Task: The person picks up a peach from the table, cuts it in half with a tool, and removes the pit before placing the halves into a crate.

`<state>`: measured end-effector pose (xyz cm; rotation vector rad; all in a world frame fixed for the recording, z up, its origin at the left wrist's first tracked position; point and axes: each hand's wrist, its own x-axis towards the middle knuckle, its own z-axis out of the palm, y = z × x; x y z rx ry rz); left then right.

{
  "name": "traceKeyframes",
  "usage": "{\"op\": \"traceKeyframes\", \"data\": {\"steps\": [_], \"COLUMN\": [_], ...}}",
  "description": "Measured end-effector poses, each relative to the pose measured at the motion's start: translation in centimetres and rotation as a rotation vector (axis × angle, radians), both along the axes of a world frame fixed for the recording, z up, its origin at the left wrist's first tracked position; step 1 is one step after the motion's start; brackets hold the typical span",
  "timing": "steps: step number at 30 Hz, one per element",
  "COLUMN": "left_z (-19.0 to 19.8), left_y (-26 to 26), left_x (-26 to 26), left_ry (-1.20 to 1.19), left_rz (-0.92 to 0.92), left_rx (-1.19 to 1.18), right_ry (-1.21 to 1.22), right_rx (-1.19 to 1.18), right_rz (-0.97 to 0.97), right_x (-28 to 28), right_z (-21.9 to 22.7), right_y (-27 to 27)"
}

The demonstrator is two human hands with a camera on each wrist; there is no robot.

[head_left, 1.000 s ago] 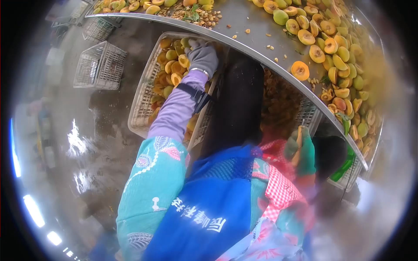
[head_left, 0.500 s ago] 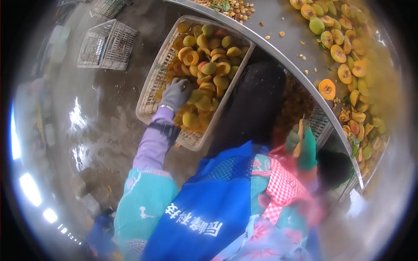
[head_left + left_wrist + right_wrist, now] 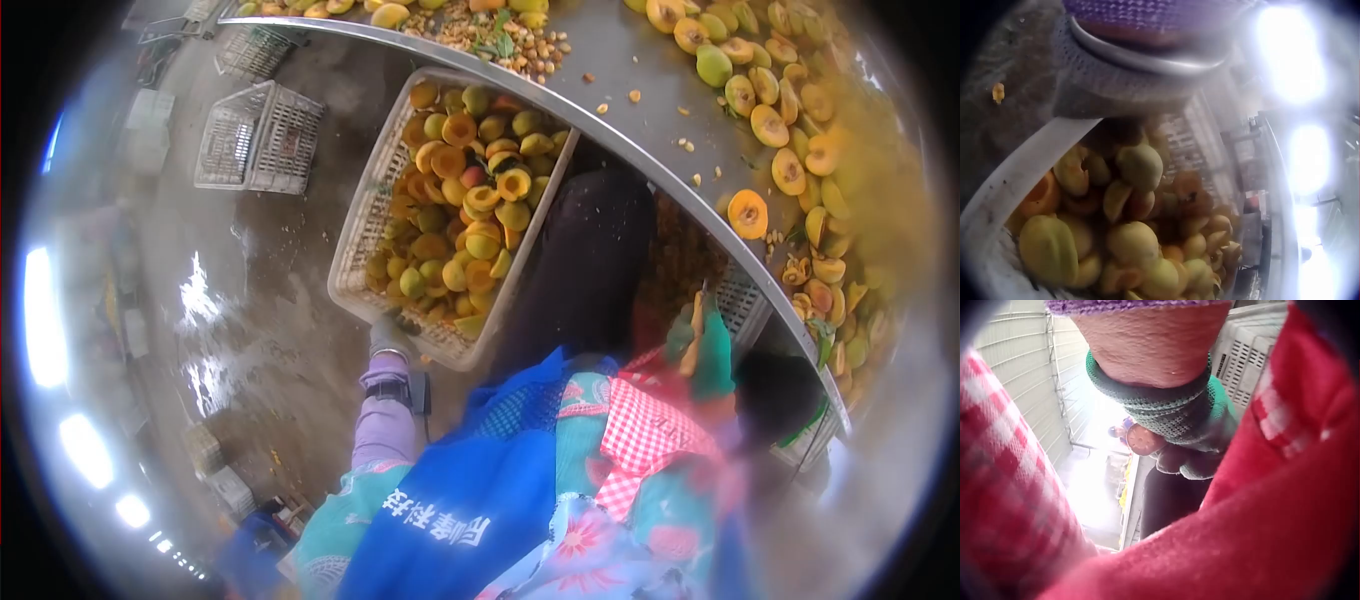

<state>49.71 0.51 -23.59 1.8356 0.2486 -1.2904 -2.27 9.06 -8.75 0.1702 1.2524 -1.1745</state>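
In the head view, my grey-gloved left hand (image 3: pixel 390 336) is at the near left corner of a white plastic crate (image 3: pixel 352 240), gripping the rim. The left wrist view shows the glove (image 3: pixel 1116 94) lying over that rim, its fingertips hidden. Pitted apricot halves (image 3: pixel 450 160) fill the crate, hollow sides up or down. My right hand (image 3: pixel 712 345), in a green and grey glove, holds a wooden-handled tool (image 3: pixel 692 335) upright by my lap; a thin metal tip shows above the handle. The handle's round end (image 3: pixel 1142 440) appears in the right wrist view.
A metal table (image 3: pixel 640 140) curves along the far side, with halved apricots (image 3: pixel 770 125) and loose stones (image 3: pixel 525 45) on it. My dark-clad leg (image 3: pixel 590 250) is between crate and table. Other white crates (image 3: pixel 265 135) stand on the wet floor (image 3: pixel 270 260) at left.
My left hand has come from the crate's far end, back across the apricots, to the near rim. The apricots lie rearranged. The right hand keeps its hold on the tool.
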Motion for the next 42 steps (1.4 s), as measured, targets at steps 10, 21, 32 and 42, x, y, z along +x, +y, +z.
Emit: {"op": "traceKeyframes", "data": {"steps": [10, 21, 32, 42], "left_z": [3.6, 0.5, 0.1, 7.4], "left_y": [-2.5, -3.3, -3.3, -3.6], "left_x": [-3.2, -3.7, -4.7, -5.7], "left_ry": [0.047, 0.030, 0.299, -1.179], "left_rz": [-0.089, -0.150, -0.098, -1.081], "left_rx": [-0.015, 0.036, -0.068, 0.049], "right_ry": [-0.152, -0.182, -0.080, 0.299], "right_rx": [0.032, -0.071, -0.130, -0.158], "right_rz": [-0.040, 0.002, 0.184, 0.080], "right_x": [0.1, -1.4, 2.4, -0.6], "right_z": [-0.5, -1.1, 2.7, 4.4], "right_y": [1.1, 3.6, -1.4, 3.1]}}
